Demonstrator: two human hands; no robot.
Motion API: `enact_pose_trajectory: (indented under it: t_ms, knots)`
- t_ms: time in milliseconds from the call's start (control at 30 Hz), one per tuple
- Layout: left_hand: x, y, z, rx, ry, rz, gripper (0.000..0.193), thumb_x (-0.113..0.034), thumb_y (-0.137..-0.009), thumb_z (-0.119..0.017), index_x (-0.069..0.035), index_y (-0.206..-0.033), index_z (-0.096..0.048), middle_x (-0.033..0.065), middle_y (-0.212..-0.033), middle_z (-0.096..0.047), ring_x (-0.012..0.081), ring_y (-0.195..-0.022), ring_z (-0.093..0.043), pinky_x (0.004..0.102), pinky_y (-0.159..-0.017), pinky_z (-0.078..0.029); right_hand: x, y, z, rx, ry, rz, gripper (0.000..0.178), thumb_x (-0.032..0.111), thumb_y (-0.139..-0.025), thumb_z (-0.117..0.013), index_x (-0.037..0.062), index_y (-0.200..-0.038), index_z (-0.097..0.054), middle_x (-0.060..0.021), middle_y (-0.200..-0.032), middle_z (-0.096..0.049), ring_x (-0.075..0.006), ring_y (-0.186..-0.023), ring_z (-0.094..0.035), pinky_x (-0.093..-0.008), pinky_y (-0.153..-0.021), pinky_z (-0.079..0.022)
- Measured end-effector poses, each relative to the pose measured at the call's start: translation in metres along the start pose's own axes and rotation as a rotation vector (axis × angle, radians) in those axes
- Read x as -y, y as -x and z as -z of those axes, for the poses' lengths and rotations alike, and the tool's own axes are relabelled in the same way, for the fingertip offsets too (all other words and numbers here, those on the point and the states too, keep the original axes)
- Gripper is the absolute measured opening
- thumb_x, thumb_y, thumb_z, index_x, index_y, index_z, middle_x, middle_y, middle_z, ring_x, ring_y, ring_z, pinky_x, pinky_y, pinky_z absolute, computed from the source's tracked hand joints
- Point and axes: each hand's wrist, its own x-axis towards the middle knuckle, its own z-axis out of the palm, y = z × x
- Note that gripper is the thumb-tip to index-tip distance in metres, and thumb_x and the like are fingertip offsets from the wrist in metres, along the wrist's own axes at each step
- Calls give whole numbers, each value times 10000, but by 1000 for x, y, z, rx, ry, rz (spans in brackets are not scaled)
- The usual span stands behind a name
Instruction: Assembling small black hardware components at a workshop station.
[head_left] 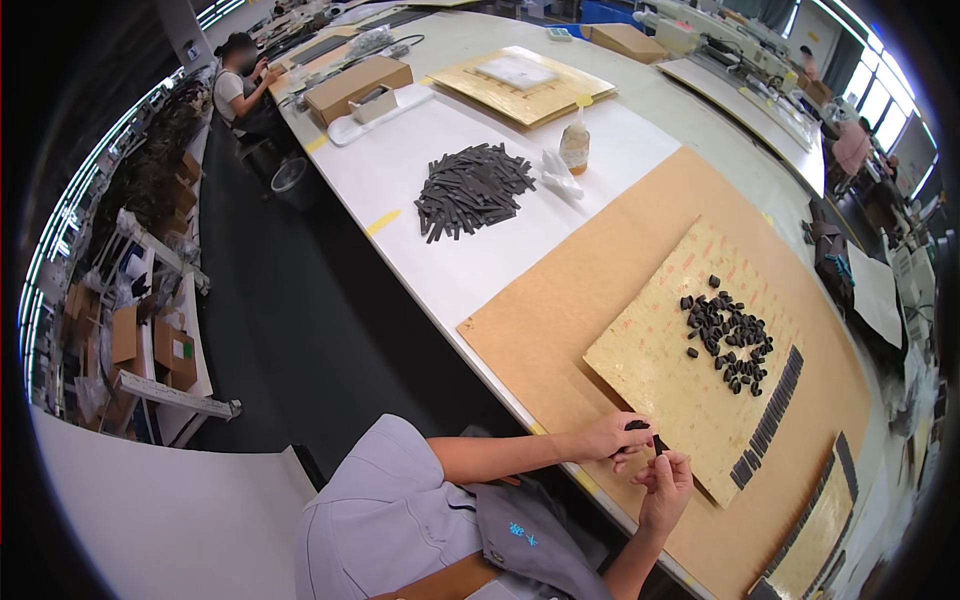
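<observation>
My left hand (608, 437) is closed around something black, probably small dark strips, at the near edge of a yellow board. Close beside it, my right hand (667, 492) pinches the end of a short black strip (657, 444) that stands between both hands. The fingers partly hide the strip. On the yellow board (640, 350) lies a loose heap of small black rolled loops (725, 335). A row of flat black pieces (770, 415) runs along the board's right edge.
A large pile of black strips (475, 190) lies farther off on white paper, beside a glue bottle (574, 148). Brown paper (540, 310) covers the near table. Another black-edged board (815, 520) sits at right. A person (240, 85) works at far left.
</observation>
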Motion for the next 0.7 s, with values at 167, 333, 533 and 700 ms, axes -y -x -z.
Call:
enact_pose_trajectory:
  t_ms: [167, 333, 533, 700]
  knots:
    - [0, 7, 3, 117, -68, 192, 208, -294, -949, -522, -90, -906, -513, -58, -558, -358, 35, -448, -324, 209, -405, -297, -5, 0, 4, 14, -4, -5, 61, 59, -890, -557, 2, -894, -535, -63, -764, -570, -111, -579, -568, -256, -532, -531]
    - [0, 6, 2, 73, -304, 141, 218, -275, -913, -583, -59, -924, -560, -31, -606, -461, 52, -518, -420, 216, -476, -371, -7, -1, 1, -54, 146, 62, 30, 32, -884, -545, 5, -897, -549, -52, -758, -576, -102, -586, -575, -251, -543, -529]
    - [-2, 7, 3, 33, -616, -82, 236, -226, -870, -604, 2, -927, -594, 60, -782, -603, 116, -787, -536, 269, -734, -440, 1, -2, 0, 15, 225, 2, 26, 4, -871, -556, -17, -882, -545, -62, -749, -600, -111, -617, -597, -238, -586, -526]
    - [2, 8, 7, 21, -670, -126, 243, -232, -866, -597, 5, -914, -600, 71, -765, -596, 117, -753, -531, 271, -706, -438, 6, -1, 3, 100, 166, -54, 49, 12, -860, -588, -25, -882, -564, -75, -755, -618, -124, -614, -605, -238, -596, -520]
